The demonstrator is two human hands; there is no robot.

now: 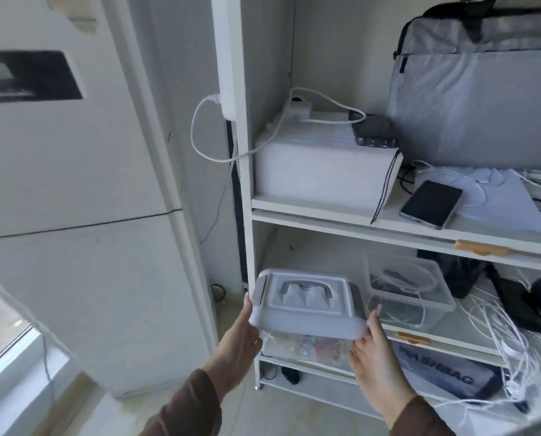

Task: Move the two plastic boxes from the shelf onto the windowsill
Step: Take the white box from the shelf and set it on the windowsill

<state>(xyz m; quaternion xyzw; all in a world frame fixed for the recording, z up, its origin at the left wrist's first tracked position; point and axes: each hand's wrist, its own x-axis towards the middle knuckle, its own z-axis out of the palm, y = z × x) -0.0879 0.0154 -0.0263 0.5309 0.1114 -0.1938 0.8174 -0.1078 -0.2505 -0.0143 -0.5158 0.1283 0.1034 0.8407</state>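
Note:
A clear plastic box with a grey handled lid (307, 302) sits at the front left of the lower shelf (470, 347), with small colourful items inside. My left hand (239, 338) grips its left side and my right hand (373, 350) grips its right side. A second clear plastic box without a lid (411, 291) stands just to the right on the same shelf, holding white cables. The windowsill (27, 388) lies at the bottom left, below the window.
The white shelf unit (245, 190) has a white box (322, 171), a phone (431, 204) and a grey bag (483, 99) on the upper shelf. Loose white cables (514, 335) spill at the right. A white fridge (74, 215) stands left of the shelf.

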